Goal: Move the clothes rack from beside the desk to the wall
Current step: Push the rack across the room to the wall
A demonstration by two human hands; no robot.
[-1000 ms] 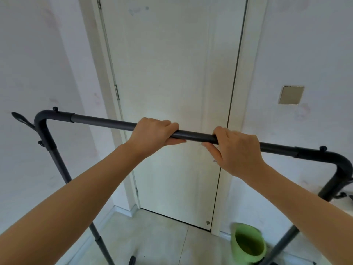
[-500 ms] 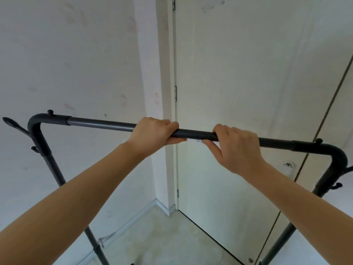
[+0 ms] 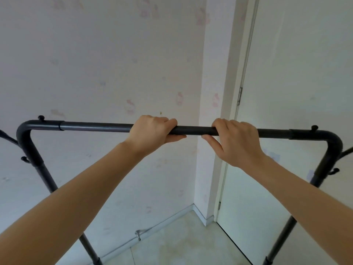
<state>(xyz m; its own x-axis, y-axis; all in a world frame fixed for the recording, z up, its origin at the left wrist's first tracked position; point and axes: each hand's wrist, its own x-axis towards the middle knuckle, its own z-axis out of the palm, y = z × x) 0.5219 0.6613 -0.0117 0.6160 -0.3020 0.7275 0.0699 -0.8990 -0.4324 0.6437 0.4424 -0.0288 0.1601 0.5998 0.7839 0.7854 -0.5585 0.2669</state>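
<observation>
Left hand (image 3: 150, 131) clamped overhand on the top bar (image 3: 97, 127) of the black clothes rack (image 3: 334, 142), thumb tucked under. Right hand (image 3: 236, 141) wrapped on the same bar just beside it, a short bare stretch of tube between them, thumb hooked below. Both grips sit near the bar's middle, likely to keep the load balanced so neither end dips or swings.

Rack is empty, no clothes on it. Bar runs nearly level across the view, curved corners at both ends, small pegs on top, side hooks (image 3: 25, 159) on the uprights. Left upright (image 3: 45, 178) and right upright (image 3: 282, 232) slope down out of frame; feet not visible, so cannot tell if it is lifted or rolling.

Rack stands in front of the marked white wall (image 3: 95, 64), near the corner with the closed door (image 3: 305, 92). A loose metal hook (image 3: 138, 234) lies on the floor by the baseboard (image 3: 168, 219). Judgement: close to final placement, needs pushing in parallel to the wall. Risk: right end blocking the door.
</observation>
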